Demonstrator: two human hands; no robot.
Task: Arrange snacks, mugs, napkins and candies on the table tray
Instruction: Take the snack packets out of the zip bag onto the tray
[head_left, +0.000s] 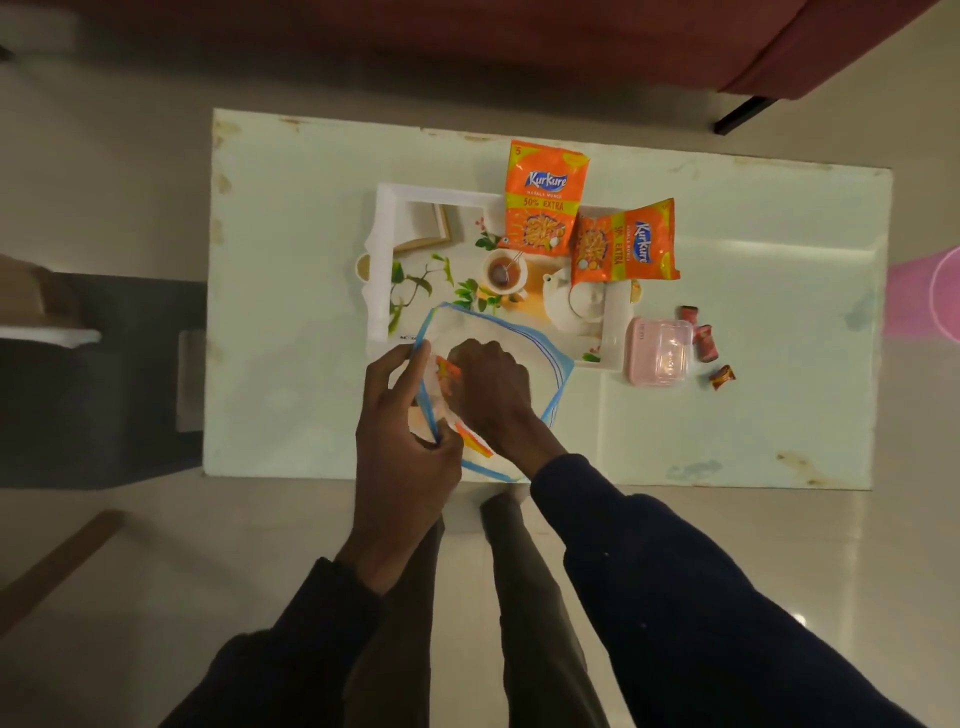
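Orange foil snack packets (545, 200) lie at 1 o'clock on the white printed tray (382, 249), red wrapped candies (704, 343) outside; left hand (402, 441) pinches a clear blue-edged plastic bag (483, 327), right hand (493, 384) probably reaches inside, grip unclear.

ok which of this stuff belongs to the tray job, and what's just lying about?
Job: white printed tray; two orange Kurkure snack packets at its far rim; three wrapped candies on the pale table; clear blue-edged plastic bag, gripped by the left hand, right hand at its mouth; pink lidded plastic box, probably.
Lying about: maroon sofa; dark cabinet.
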